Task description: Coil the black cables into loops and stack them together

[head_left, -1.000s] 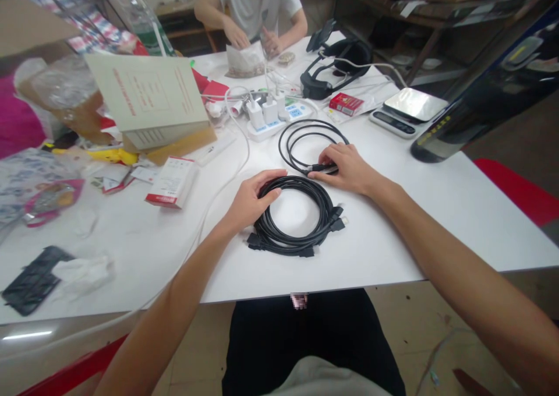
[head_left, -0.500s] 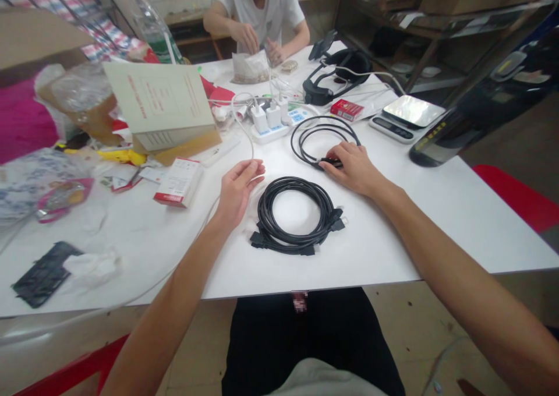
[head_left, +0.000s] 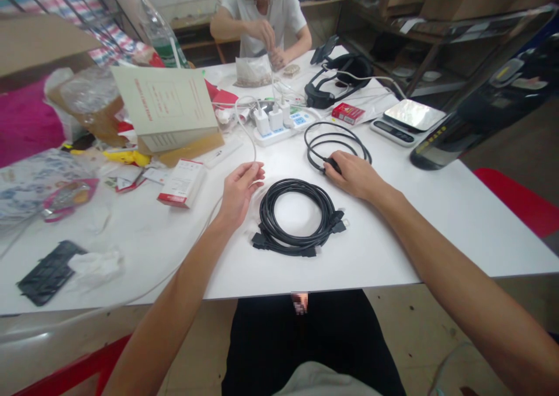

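Two black cable coils lie on the white table (head_left: 384, 239). The larger coil (head_left: 267, 218), with several black plugs around its lower edge, is between my forearms. Behind it to the right is a thinner coil (head_left: 308, 142), and my right hand (head_left: 351, 173) is closed on its front part, at a black connector. My left hand (head_left: 241, 187) rests to the left of the larger coil, its fingers curled near a thin white cable (head_left: 254, 145); whether it grips anything is unclear.
A white power strip (head_left: 273, 137) with chargers stands beyond the coils. At the right are a scale (head_left: 393, 133) and a dark bottle-like device (head_left: 463, 122). A red-and-white box (head_left: 182, 183) and clutter lie left. Across the table a person (head_left: 279, 11) handles something small.
My right hand and the thinner coil have shifted slightly right and nearer. The larger coil stays put. The other person's raised hand has moved to the right.
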The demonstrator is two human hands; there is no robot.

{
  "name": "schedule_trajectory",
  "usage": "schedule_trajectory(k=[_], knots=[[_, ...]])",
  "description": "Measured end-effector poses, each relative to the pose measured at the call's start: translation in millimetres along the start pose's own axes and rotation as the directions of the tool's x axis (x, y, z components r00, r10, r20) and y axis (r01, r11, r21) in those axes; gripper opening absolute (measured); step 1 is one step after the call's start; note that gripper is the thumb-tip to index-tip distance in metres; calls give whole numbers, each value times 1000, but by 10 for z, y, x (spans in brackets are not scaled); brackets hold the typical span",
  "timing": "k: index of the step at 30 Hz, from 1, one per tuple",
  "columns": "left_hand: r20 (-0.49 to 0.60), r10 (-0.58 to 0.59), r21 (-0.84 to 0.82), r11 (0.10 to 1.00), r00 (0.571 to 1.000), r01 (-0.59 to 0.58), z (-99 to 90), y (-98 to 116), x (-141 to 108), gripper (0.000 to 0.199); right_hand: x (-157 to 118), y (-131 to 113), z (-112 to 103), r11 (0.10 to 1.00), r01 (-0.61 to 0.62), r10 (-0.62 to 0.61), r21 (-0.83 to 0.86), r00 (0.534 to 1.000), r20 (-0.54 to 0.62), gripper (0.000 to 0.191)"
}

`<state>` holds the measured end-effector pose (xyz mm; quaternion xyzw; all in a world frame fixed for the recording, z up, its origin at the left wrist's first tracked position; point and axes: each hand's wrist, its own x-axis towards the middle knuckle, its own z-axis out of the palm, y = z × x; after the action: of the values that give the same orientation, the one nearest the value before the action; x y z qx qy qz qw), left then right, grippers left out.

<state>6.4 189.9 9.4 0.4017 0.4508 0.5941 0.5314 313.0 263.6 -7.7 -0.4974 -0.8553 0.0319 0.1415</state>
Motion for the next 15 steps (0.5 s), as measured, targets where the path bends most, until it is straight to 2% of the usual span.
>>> schedule_trajectory(k=[5,8,11,15], knots=[[-7,8,10,1000,1000,-8,2,3,2,30,-4,-10,-2,1000,20,-20,23,1000,-10,35],[-11,5,17,1000,1000,-5,-2,-2,6,31,-2,-20,-8,999,43,-43,12,999,1,41],[-11,5,23,1000,1000,-5,-9,-11,13,32,-7,-28,-3,996,77,-77,-35,997,13,54],[-8,9,14,1000,1000,-9,-20,-30,38,32,-13,-37,28,995,65,-63,-78,998,18,53]])
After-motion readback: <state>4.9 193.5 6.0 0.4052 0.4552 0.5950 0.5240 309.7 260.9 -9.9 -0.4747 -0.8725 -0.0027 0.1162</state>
